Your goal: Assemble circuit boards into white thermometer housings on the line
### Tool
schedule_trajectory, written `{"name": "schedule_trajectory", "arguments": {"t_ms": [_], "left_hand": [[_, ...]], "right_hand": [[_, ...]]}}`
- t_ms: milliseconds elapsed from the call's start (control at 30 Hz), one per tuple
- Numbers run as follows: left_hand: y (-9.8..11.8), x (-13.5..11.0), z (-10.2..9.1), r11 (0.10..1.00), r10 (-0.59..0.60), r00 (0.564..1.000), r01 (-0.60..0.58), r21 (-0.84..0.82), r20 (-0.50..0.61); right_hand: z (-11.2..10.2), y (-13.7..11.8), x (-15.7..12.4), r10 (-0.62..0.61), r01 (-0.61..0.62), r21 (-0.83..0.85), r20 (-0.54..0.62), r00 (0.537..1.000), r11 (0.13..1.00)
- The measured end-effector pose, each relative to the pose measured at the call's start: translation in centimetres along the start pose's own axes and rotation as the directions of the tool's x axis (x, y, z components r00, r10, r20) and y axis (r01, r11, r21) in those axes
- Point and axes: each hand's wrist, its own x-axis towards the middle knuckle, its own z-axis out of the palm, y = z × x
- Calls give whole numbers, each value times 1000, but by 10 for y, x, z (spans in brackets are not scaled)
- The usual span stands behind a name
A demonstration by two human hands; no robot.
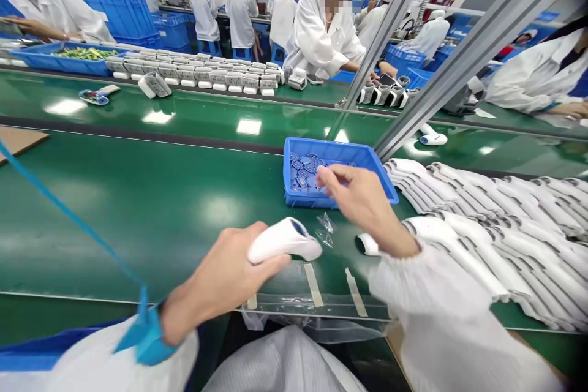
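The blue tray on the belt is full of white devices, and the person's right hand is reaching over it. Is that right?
Not quite: the head view shows that the blue tray holds small blue parts, not white devices. The white devices lie in rows beside it. The right hand is indeed reaching over the tray.

On the counter [138, 196], a tray [342, 154] of small parts [304, 173] sits straight ahead, with the right hand [362, 208] just over its near rim. The left hand [220, 282] wraps around a handheld device [285, 240] nearer the counter's edge, and a small plastic bag [325, 229] lies between the hands. Rows of device housings [496, 214] lie to the tray's right. Farther off — across a second belt [248, 104] — a row of units [197, 76] stands before a co-worker [326, 24].
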Motion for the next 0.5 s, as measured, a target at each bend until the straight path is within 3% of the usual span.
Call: {"name": "schedule_trajectory", "arguments": {"t_ms": [67, 200, 367, 500], "left_hand": [[-14, -5, -22, 998, -27, 998, 30, 59, -59], [-29, -3, -39, 987, 2, 977, 32, 158, -213], [-23, 8, -35, 988, 80, 988, -60, 140, -136], [-32, 3, -35, 1000, 3, 975, -6, -15, -220]], "right_hand": [[-5, 18, 32, -20, 43, -193, 119, 993, 980], [13, 39, 73, 9, 78, -286, 291, 957, 955], [27, 36, 81, 18, 96, -303, 353, 935, 948], [14, 31, 72, -2, 86, -286, 280, 960, 954]]}}
